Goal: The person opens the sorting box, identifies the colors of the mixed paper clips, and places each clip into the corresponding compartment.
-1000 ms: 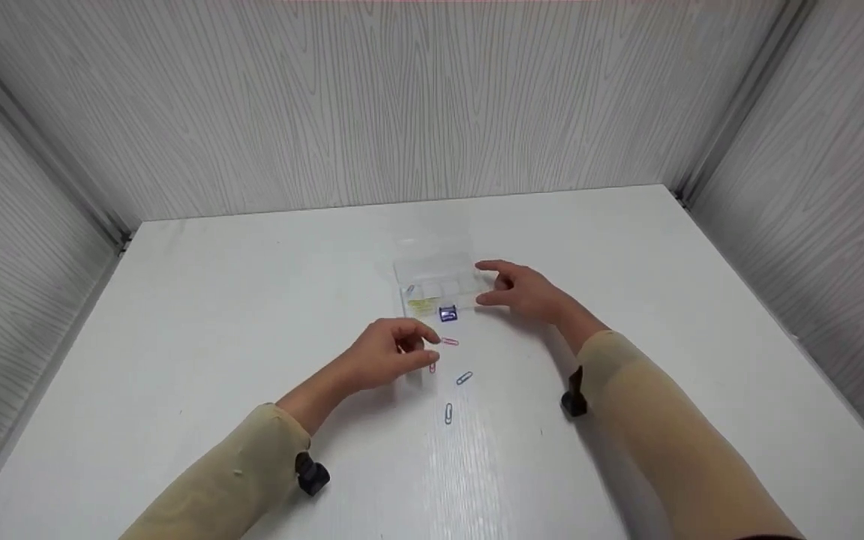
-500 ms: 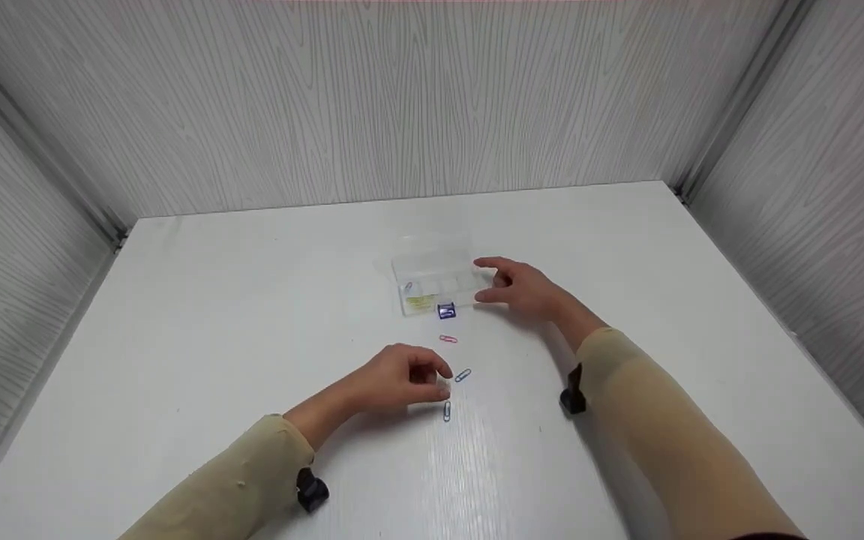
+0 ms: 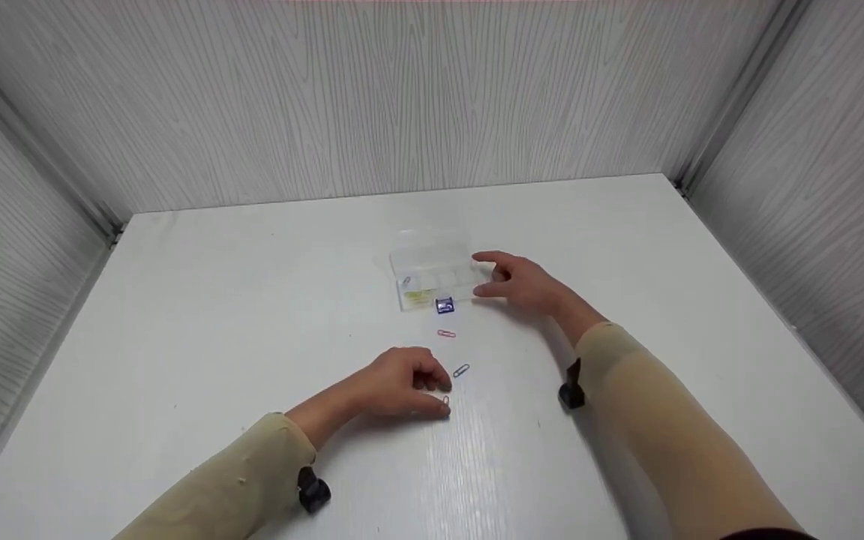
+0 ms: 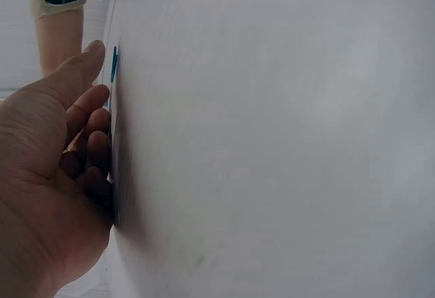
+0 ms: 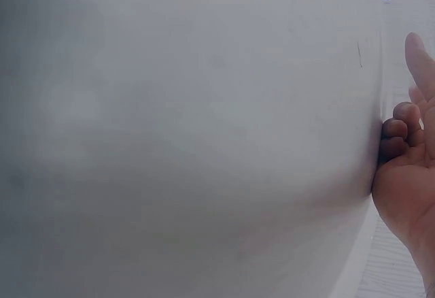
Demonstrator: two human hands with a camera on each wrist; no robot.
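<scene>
My left hand (image 3: pixel 402 382) is low over the table, thumb and index finger apart on either side of a small paper clip (image 3: pixel 445 401). In the left wrist view that blue clip (image 4: pixel 114 65) lies beyond the gap between thumb and index. Just past the fingertips lies a blue paper clip (image 3: pixel 461 370), and farther off a red one (image 3: pixel 446 334). My right hand (image 3: pixel 526 286) holds the right end of a clear compartment box (image 3: pixel 439 281), thumb at its front, index finger near the raised lid. Yellow pieces (image 3: pixel 417 298) sit in its front left compartment.
A small purple piece (image 3: pixel 445 305) stands at the box's front edge. The white table (image 3: pixel 252 285) is bounded by a back wall (image 3: pixel 402 97) and side walls. Each sleeve carries a black camera.
My left hand has moved toward me from beside the red clips to the nearest clip. One red clip seen earlier beside the thumb is out of sight. The right hand stays at the box.
</scene>
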